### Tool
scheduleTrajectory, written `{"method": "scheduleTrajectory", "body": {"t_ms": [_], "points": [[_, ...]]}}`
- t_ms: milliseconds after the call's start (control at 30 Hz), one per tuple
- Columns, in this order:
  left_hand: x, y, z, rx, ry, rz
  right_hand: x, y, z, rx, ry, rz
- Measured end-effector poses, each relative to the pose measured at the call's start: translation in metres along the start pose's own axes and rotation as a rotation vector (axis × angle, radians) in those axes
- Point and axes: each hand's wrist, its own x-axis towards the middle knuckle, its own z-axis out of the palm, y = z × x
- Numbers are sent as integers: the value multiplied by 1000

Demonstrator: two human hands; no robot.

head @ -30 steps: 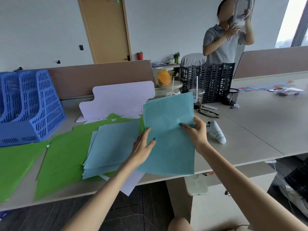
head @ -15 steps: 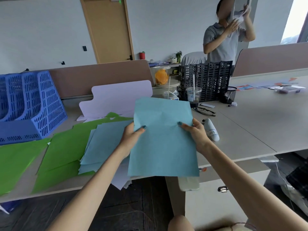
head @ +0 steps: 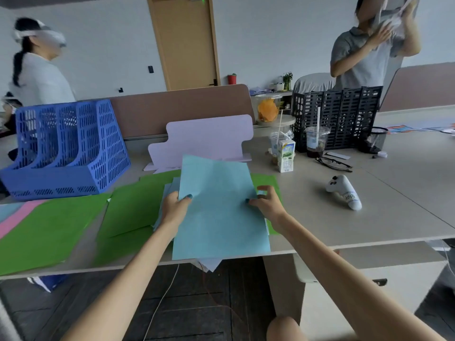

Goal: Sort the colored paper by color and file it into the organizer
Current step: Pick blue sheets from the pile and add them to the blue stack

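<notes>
Head view. A light blue sheet is held between both hands over the near edge of the table, its lower edge hanging past the table front. The left hand pinches the sheet's left edge, thumb on top and fingers hidden beneath. The right hand pinches the right edge, thumb tip on top; its fingers are loosely curled just past the edge, and how far they reach under the sheet cannot be told.

More light blue sheets lie directly under the held one, showing at its left side. Green paper spreads across the table to the left and beneath the stack, and a green corner shows beside the right hand. Pink paper lies at the far left edge. The blue organizer stands well to the left of the hands, at the back, its slots upright.

A white cut-out board leans behind the papers against the brown divider. To the right stand a milk carton, a lidded drink cup and a black organizer. Spectacles and a white controller lie on the table well apart from the sheet.

Room: a wooden door at the back; one person wearing a headset stands at the left, another person at the right with arms raised.
</notes>
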Motion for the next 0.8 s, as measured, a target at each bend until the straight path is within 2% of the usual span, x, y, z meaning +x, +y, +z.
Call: {"method": "scheduleTrajectory", "body": {"t_ms": [133, 233, 367, 500, 700, 800], "points": [[5, -5, -13, 85, 125, 70, 10, -1, 19, -130, -50, 4], [12, -5, -22, 119, 191, 22, 15, 0, 37, -215, -105, 17], [24, -11, -37, 231, 139, -90, 20, 0, 52, -254, -150, 36], [39, -14, -48, 417, 141, -139, 35, 4, 62, -400, -173, 38], [59, -17, -42, 453, 104, -277, 50, 13, 69, -944, -199, -86], [65, -16, -40, 401, 117, -320, 51, 19, 70, -1047, -204, -114]]}}
